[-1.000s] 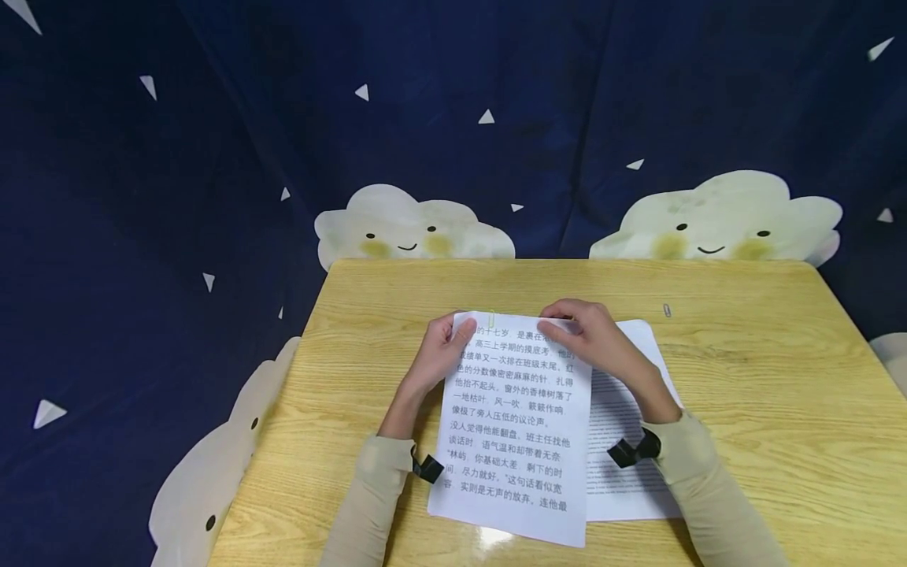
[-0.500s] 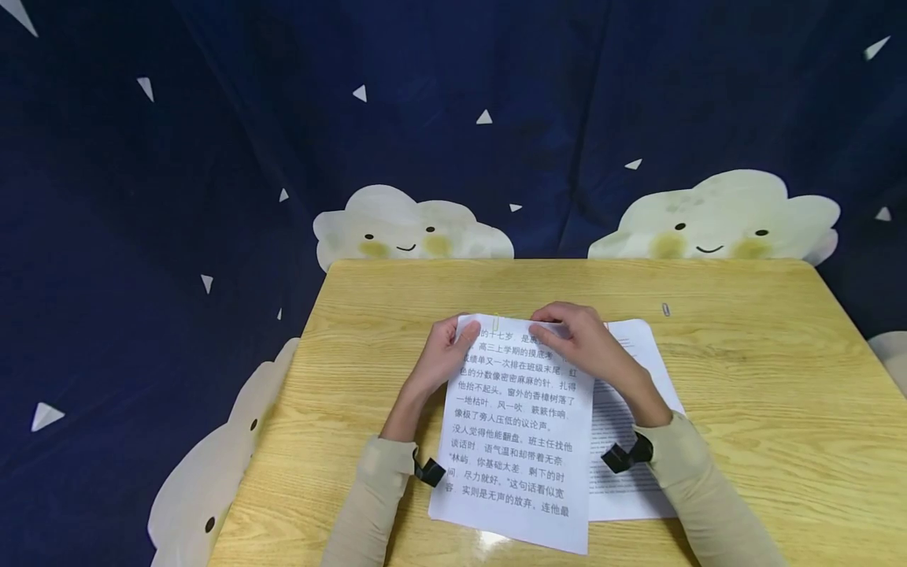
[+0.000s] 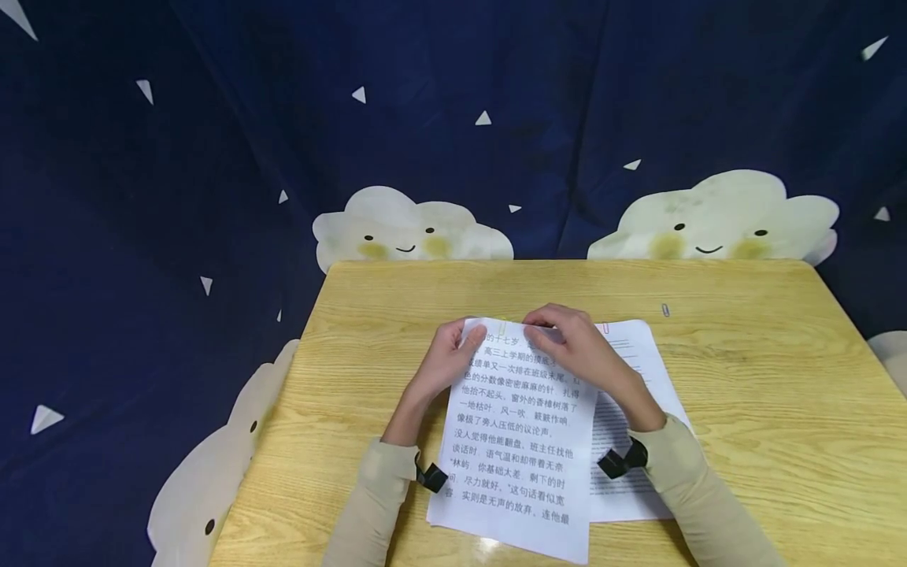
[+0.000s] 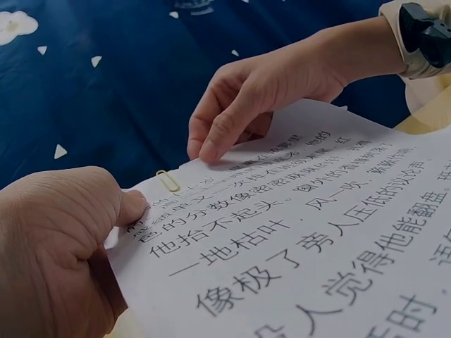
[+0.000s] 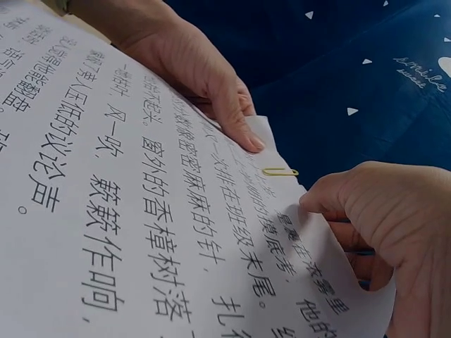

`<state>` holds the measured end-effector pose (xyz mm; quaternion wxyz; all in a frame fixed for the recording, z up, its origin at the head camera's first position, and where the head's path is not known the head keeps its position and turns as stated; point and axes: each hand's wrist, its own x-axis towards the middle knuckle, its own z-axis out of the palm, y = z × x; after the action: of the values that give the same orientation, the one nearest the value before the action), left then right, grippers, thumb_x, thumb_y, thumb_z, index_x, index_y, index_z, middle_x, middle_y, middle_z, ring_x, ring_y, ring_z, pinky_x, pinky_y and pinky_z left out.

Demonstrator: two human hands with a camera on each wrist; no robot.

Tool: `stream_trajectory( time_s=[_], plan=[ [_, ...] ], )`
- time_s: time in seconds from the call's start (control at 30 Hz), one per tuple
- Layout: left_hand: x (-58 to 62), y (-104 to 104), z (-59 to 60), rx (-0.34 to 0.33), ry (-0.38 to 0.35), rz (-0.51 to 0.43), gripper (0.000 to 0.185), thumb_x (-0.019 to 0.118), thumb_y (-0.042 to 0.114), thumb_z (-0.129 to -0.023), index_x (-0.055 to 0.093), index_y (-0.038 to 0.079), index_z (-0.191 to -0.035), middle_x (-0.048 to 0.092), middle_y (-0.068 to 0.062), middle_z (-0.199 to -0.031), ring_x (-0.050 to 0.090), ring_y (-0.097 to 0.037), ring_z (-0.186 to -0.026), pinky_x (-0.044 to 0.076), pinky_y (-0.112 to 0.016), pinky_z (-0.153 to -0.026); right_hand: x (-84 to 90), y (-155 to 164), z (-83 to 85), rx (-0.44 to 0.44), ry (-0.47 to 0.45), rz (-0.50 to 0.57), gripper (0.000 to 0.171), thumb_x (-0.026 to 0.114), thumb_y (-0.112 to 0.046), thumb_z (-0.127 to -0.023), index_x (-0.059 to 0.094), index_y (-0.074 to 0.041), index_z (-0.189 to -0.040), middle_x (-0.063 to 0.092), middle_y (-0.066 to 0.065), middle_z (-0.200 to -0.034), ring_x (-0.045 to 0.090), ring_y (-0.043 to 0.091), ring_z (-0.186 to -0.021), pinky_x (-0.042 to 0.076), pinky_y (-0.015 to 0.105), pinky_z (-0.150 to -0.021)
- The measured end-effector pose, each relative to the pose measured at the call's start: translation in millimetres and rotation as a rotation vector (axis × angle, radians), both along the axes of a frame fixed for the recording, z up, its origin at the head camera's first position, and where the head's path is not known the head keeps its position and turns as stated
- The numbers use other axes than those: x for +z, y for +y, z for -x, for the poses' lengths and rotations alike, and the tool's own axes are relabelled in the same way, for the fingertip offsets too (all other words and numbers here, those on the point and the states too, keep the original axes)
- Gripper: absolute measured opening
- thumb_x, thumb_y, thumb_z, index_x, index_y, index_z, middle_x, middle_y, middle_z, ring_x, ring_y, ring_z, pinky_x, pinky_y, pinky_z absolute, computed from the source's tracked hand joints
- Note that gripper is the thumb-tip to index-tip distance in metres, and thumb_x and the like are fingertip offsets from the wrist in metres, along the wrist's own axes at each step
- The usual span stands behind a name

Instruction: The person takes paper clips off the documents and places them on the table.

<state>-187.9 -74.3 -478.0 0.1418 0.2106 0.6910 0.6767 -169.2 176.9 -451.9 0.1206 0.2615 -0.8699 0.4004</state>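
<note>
Right, big to small: dark blue backdrop cloth with white triangles and smiling cloud shapes (image 3: 439,102) hangs behind your light wooden table (image 3: 765,394)

On the table you have a white printed sheet stack with large black Chinese text (image 3: 520,449), its far edge raised off the wood in your hands, its near edge down by your sleeves. Under it, offset to your right, lies a second white printed sheet with smaller text (image 3: 634,354), a small red clip just showing at its far edge

Your left hand (image 3: 442,362) pinches the stack's far left corner, thumb on top of the page. Your right hand (image 3: 574,346) pinches the far edge just right of centre, fingers curled over it. Both are gripping paper, neither is free

Between the two hands a small yellow-green wire paper clip (image 4: 168,181) sits on the stack's far edge, seated over the paper. A spare small silver paper clip (image 3: 665,309) lies loose on the table, well apart to your right

Change over the last second: the stack has swung slightly clockwise and your right hand has slid left along the edge, closer to the clip. Your left thumb has stayed put. My read: the clip is already on and you're just squaring the pages around it, so this stack looks nearly finished
</note>
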Motion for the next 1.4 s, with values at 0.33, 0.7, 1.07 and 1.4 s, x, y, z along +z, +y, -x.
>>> stream_trajectory(
  time_s=[0.33, 0.7, 1.07, 1.4],
  plan=[
    [2.1, 4.7, -3.0, -0.012, -0.005, 0.021, 0.033, 0.050, 0.024, -0.112, 0.068, -0.003, -0.120, 0.074, -0.020, -0.086, 0.072, -0.020, -0.063, 0.058, -0.029, -0.055, -1.4, -5.5, -2.3, 0.013, -0.011, -0.011, 0.011, 0.073, -0.013, -0.099, 0.076, -0.010, -0.110, 0.074, -0.001, -0.105, 0.068, 0.015, -0.097, 0.055, 0.041, -0.091],
    [1.7, 7.6, -5.3, -0.045, 0.018, 0.023, 0.033, 0.051, 0.024, -0.112, 0.068, -0.004, -0.119, 0.075, -0.018, -0.086, 0.072, -0.020, -0.062, 0.058, -0.030, -0.053, -1.5, -6.3, -2.4, 0.035, -0.018, -0.014, 0.015, 0.070, -0.014, -0.101, 0.078, -0.010, -0.114, 0.075, -0.001, -0.105, 0.070, 0.013, -0.098, 0.059, 0.039, -0.087],
    [3.5, 10.7, -7.7, -0.047, 0.019, 0.032, 0.031, 0.051, 0.020, -0.112, 0.068, -0.005, -0.119, 0.074, -0.020, -0.086, 0.072, -0.019, -0.062, 0.059, -0.031, -0.054, -2.3, -7.1, -3.1, 0.026, 0.007, -0.004, 0.008, 0.073, -0.014, -0.099, 0.078, -0.011, -0.105, 0.074, -0.005, -0.098, 0.068, 0.009, -0.089, 0.059, 0.032, -0.079],
    [1.9, 12.9, -8.8, -0.087, 0.023, 0.029, 0.033, 0.051, 0.024, -0.112, 0.068, -0.003, -0.121, 0.075, -0.022, -0.091, 0.074, -0.024, -0.066, 0.059, -0.032, -0.056, -2.7, -8.1, -3.6, -0.012, 0.018, -0.014, 0.006, 0.071, -0.011, -0.099, 0.076, -0.013, -0.096, 0.072, -0.005, -0.093, 0.064, 0.009, -0.082, 0.058, 0.031, -0.076]
  ],
)
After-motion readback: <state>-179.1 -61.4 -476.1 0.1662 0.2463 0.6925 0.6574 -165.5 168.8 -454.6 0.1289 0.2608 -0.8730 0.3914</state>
